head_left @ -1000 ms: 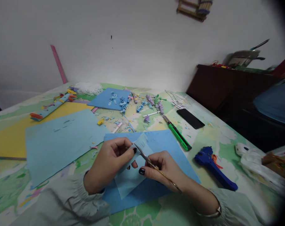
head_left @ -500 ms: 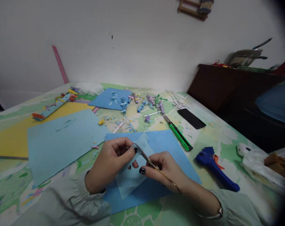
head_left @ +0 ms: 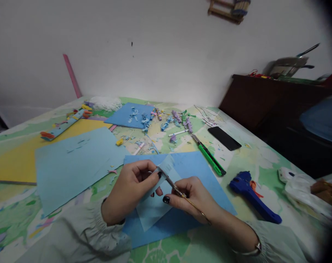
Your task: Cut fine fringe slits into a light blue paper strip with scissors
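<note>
My left hand (head_left: pixel 137 186) is closed on a light blue sheet of craft paper (head_left: pixel 155 213), pinching it between thumb and fingers near the upper edge. That edge carries a row of short slits. Gold-handled scissors (head_left: pixel 179 191) are gripped in my right hand (head_left: pixel 195 199), and their blades reach the paper right beside my left thumb. Most of the handle loops are hidden by my right fingers. Under both hands lies a darker blue sheet (head_left: pixel 212 182) on the table.
A green utility knife (head_left: pixel 210 157) and a black phone (head_left: pixel 225 138) lie to the right, with a blue glue gun (head_left: pixel 253 197) nearer. Light blue (head_left: pixel 80 160) and yellow (head_left: pixel 12 160) sheets spread left. Fringed paper rolls (head_left: pixel 168 122) and scraps are scattered behind, before a white wall.
The view has shifted slightly, so everything sits a little further right. The scissor blades seem more closed on the paper's edge; both hands keep their holds.
</note>
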{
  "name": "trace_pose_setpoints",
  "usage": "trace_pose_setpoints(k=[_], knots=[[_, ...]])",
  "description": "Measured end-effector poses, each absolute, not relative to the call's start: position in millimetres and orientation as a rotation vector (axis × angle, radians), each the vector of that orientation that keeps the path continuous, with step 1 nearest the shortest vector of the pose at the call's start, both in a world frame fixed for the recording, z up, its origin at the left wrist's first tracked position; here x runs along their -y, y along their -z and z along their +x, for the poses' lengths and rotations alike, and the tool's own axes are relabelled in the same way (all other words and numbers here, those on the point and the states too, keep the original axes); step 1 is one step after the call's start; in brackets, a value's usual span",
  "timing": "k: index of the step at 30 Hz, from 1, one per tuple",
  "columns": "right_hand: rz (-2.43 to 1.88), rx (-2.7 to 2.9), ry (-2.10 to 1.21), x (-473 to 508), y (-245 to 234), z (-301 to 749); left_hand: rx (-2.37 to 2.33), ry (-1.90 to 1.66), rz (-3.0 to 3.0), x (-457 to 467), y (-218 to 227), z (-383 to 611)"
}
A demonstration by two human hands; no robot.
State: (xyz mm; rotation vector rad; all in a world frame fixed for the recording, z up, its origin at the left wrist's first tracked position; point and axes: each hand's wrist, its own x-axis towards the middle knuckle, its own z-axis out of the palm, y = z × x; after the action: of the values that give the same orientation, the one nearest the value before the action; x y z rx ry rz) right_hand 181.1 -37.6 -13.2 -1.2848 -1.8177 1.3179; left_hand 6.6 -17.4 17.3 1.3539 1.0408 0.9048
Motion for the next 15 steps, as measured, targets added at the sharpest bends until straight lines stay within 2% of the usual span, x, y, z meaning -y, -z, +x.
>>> trace_pose_setpoints(k=[9, 15], knots=[[-1.264, 1.79, -1.341, 37.0, 14.2, 181.2, -1.041, -0.908, 1.338, 16.4, -18.4, 7.5], [-1.109, 1.732, -1.489, 39.7, 12.6, 182.6, -1.038, -0.897, 1.352, 17.4, -17.9, 6.0]])
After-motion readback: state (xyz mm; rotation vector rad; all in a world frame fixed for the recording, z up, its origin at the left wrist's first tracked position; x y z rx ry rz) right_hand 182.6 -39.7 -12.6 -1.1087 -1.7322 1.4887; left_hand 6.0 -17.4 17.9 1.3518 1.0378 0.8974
